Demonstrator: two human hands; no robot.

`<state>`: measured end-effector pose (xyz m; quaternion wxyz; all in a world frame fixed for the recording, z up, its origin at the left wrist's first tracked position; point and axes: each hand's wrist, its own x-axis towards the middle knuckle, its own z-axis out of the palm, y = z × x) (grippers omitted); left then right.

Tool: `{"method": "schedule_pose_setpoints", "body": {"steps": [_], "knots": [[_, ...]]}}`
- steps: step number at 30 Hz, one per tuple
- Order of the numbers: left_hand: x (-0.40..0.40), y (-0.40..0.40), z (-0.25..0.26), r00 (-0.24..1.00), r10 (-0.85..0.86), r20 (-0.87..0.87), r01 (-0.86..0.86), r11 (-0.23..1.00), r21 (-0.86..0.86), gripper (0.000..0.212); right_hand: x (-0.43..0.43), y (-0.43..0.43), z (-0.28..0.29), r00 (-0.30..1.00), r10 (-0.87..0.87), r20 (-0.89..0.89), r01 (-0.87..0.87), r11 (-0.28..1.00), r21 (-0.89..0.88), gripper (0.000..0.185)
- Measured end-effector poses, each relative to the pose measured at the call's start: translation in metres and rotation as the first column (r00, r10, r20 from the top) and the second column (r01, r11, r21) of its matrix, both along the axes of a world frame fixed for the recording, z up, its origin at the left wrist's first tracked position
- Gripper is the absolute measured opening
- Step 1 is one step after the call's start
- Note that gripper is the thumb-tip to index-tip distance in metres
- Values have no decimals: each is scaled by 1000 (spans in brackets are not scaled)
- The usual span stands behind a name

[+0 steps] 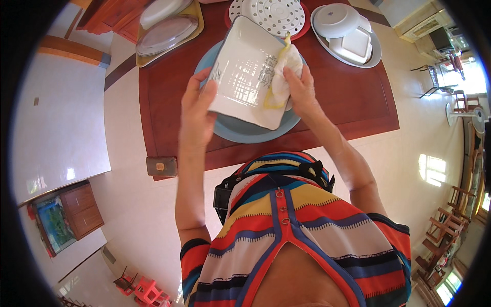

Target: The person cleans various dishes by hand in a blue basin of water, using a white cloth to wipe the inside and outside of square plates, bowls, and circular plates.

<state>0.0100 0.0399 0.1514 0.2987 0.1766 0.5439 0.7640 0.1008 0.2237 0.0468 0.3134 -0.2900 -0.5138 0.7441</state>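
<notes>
My left hand (199, 107) grips the left edge of a white rectangular ceramic dish (239, 76) with a dark rim and printed writing. The dish is tilted above a blue basin (245, 136) on the red-brown wooden table (345, 92). In my right hand (303, 90) is a white cloth with a yellow edge (285, 69), pressed against the dish's right side. The fingers behind the dish are hidden. What the basin holds is mostly covered by the dish.
Behind the basin lies a white perforated steamer plate (276, 15) on a red dish. At the back right, a large white bowl (376, 50) holds white dishes. A yellowish tray (199, 28) with oval dishes stands back left. A phone (162, 166) lies at the table's near left corner.
</notes>
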Motion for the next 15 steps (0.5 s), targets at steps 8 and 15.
{"method": "schedule_pose_setpoints", "body": {"steps": [8,15], "knots": [[13,4,7,992,-68,-107,44,976,-214,69,4,6,35,976,104,193,-176,898,403,22],[13,5,-7,999,35,24,-30,985,-171,73,5,-10,40,928,-275,252,-220,141,965,21]]}}
